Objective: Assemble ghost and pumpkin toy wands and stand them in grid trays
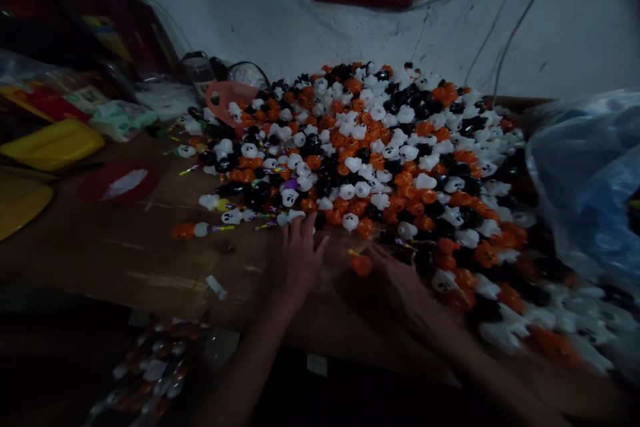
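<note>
Small plastic Halloween figures, orange pumpkins, white ghosts and black pieces, lie in a big pile (360, 140) on a brown table (150, 260). My left hand (300, 257) reaches the pile's front edge, fingers spread, the tips over a white ghost figure (295, 215). To its right, my right hand (400, 273) is low over the table with fingers stretched out. Just left of those fingers is an orange piece with a yellow end (361, 265); whether they touch it is unclear in the dim light. A pumpkin-and-ghost stick with a colourful end (193, 231) lies further left.
A clear plastic bag (590, 173) borders the pile on the right. On the left are a red dish (117, 183), a yellow scoop-like item (53, 145) and packets. A pink-orange plastic basket (233, 101) sits behind the pile. More figures (155, 367) show below the table edge.
</note>
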